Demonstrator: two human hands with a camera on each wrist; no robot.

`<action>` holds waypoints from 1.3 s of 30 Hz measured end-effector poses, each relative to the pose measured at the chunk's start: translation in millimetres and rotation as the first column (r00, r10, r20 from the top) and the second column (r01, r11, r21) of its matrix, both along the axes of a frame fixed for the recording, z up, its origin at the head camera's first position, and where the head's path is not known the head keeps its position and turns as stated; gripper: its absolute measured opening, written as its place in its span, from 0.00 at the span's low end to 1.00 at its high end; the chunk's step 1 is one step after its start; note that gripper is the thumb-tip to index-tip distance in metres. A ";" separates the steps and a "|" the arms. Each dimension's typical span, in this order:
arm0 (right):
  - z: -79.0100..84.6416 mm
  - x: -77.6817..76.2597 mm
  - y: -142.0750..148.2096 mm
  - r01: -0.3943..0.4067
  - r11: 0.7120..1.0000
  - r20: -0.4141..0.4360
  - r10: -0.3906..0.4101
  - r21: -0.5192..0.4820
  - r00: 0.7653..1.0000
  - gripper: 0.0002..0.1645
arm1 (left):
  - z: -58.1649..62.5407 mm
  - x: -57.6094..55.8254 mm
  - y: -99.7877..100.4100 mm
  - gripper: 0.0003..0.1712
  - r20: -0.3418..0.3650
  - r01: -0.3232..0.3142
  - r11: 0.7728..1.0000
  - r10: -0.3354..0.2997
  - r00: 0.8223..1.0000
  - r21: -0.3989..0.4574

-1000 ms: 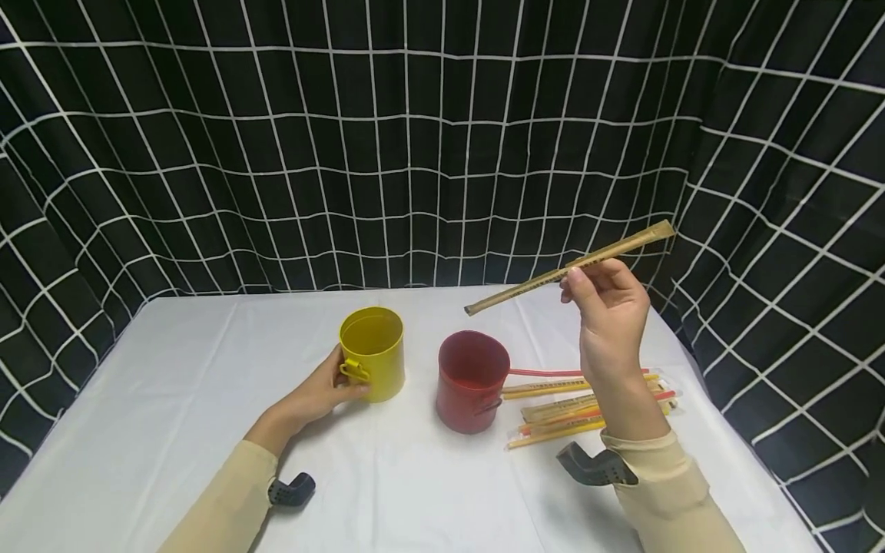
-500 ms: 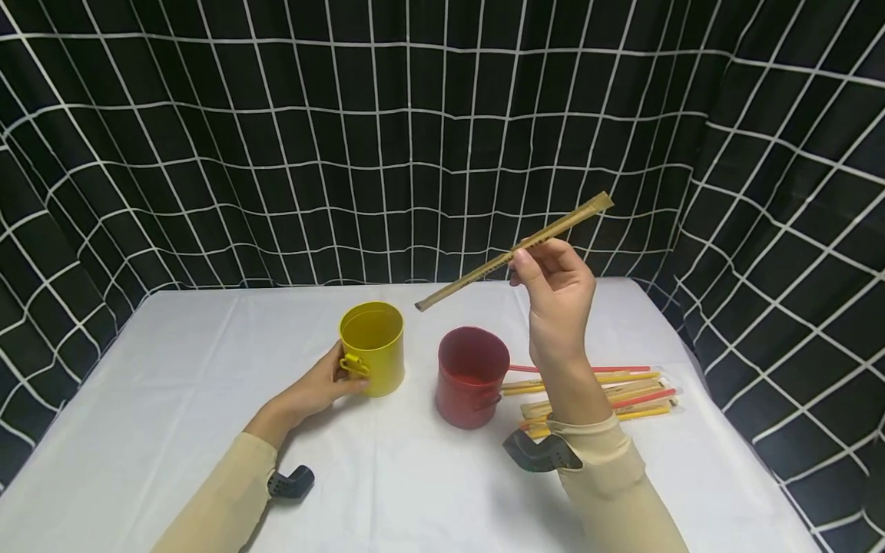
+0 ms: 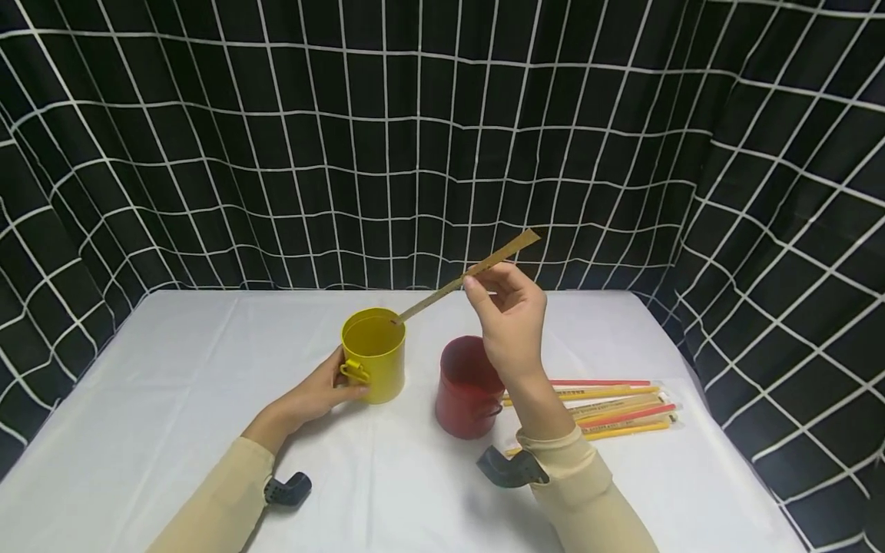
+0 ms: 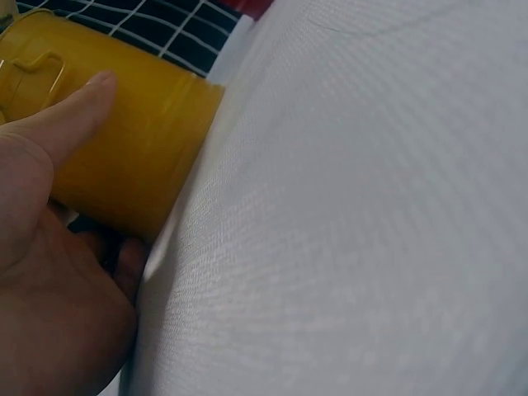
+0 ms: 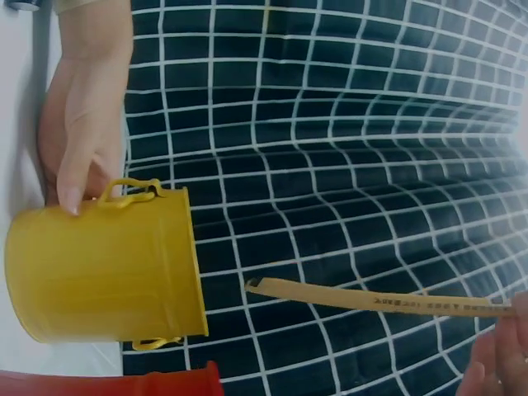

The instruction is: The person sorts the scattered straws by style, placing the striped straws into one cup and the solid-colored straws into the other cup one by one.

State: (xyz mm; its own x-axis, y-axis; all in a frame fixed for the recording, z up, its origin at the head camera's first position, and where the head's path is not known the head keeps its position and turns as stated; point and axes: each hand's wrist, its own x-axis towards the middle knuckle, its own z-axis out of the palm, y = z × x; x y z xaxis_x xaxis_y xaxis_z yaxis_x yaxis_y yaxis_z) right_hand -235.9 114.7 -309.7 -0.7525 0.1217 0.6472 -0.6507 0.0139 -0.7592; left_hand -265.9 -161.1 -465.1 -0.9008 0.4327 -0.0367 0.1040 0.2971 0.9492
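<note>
In the head view my left hand grips a yellow metal cup with small loop handles, standing upright on the white table. The left wrist view shows the thumb against the cup's wall. My right hand pinches a narrow straw in a brown paper sleeve between thumb and fingers, tilted down to the left. In the right wrist view the straw's lower end is just above the yellow cup's mouth, apart from the rim. A red cup stands under the right hand, partly hidden by it.
Several red, yellow and paper-wrapped straws lie on the table to the right of the red cup, partly behind the right forearm. A black cloth with a white grid hangs behind and beside the white table.
My right hand has moved left with the paper-wrapped straw, first rising, then lowering, and the straw's lower end is now over the yellow cup. My left hand and both cups stay in place.
</note>
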 end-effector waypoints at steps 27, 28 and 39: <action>-18.0 -8.5 -15.9 -0.084 0.970 0.143 0.053 0.226 0.988 0.07 | -3.6 -2.2 -4.2 0.51 -0.001 0.003 1.000 -0.003 1.000 -0.014; -18.3 -9.2 -16.2 -0.091 0.968 0.149 0.057 0.233 0.987 0.07 | -2.9 -2.7 -4.3 0.51 -0.005 0.006 1.000 -0.006 1.000 -0.008; -20.8 -5.7 -18.7 -0.150 0.875 0.223 0.049 0.461 0.974 0.05 | -1.5 -3.0 -1.3 0.53 0.016 0.015 1.000 -0.015 1.000 0.001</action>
